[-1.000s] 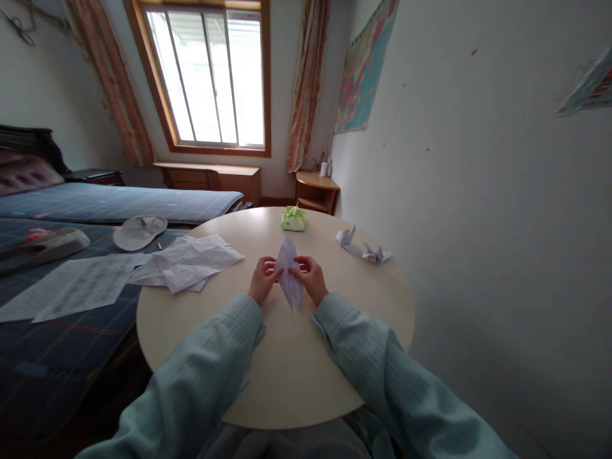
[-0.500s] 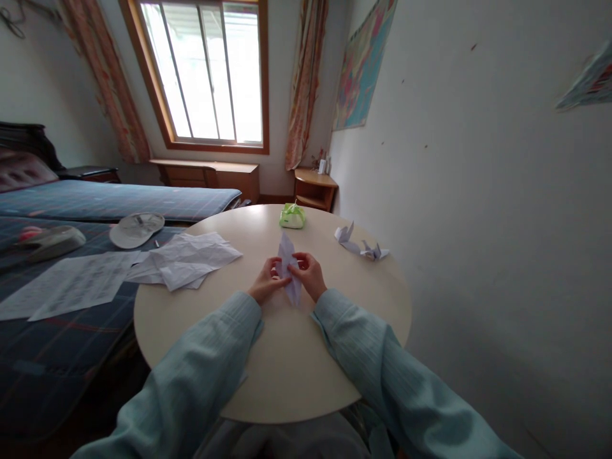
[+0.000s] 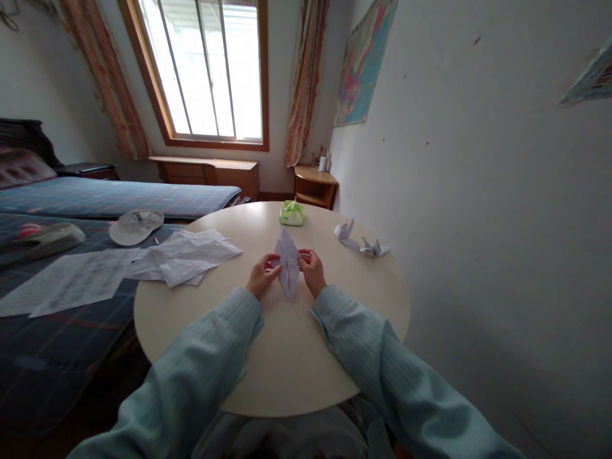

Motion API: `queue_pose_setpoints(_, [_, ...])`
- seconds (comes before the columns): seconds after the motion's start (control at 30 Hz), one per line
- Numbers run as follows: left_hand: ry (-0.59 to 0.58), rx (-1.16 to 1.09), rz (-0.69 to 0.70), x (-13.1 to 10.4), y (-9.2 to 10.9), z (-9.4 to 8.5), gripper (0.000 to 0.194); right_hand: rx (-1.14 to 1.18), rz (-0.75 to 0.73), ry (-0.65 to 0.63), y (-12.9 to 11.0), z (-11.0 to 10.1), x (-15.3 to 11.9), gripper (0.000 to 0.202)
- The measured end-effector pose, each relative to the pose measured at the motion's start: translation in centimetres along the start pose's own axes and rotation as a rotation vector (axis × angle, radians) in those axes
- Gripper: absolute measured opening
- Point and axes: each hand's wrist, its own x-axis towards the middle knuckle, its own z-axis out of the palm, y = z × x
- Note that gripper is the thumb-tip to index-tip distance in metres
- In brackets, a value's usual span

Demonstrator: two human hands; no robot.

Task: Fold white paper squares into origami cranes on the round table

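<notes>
A white folded paper (image 3: pixel 288 264), shaped like a long diamond, is held above the middle of the round cream table (image 3: pixel 296 376). My left hand (image 3: pixel 262 274) pinches its left edge between thumb and fingers. On the opposite edge, my right hand (image 3: pixel 312 271) grips the paper with fingers closed. Two folded paper figures (image 3: pixel 347 234) (image 3: pixel 373 248) lie on the table's right side. Behind the held paper sits a green and white packet (image 3: pixel 291 213).
Crumpled white sheets (image 3: pixel 191 255) overlap the table's left edge. Printed sheets (image 3: pixel 76 280), a light cap (image 3: pixel 136 227) and a grey object (image 3: pixel 55 240) lie on the plaid bed (image 3: pixel 62 350). A white wall (image 3: pixel 478 223) stands at the right.
The fingers have moved apart to the paper's two side edges, and more of its middle shows. Both hands still hold it. The view has shifted slightly.
</notes>
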Motion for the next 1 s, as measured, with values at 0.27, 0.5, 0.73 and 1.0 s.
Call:
queue_pose_setpoints(0.27, [0.092,0.181,0.192,-0.3,-0.6,0.1,0.034,0.014,-0.007,0.015,0.1,0.1,-0.1,0.021])
queue_pose_setpoints(0.5, [0.086,0.327,0.246,0.0,-0.9,-0.3,0.03,-0.028,0.0,-0.03,0.0,0.2,-0.2,0.008])
queue_pose_setpoints(0.73, [0.052,0.774,0.226,-0.2,-1.2,-0.4,0.041,-0.062,0.031,-0.078,0.3,0.2,-0.2,0.017])
queue_pose_setpoints(1.0, [0.095,0.823,0.485,-0.2,-0.8,-0.5,0.045,-0.049,0.032,-0.115,0.3,0.3,-0.2,0.02])
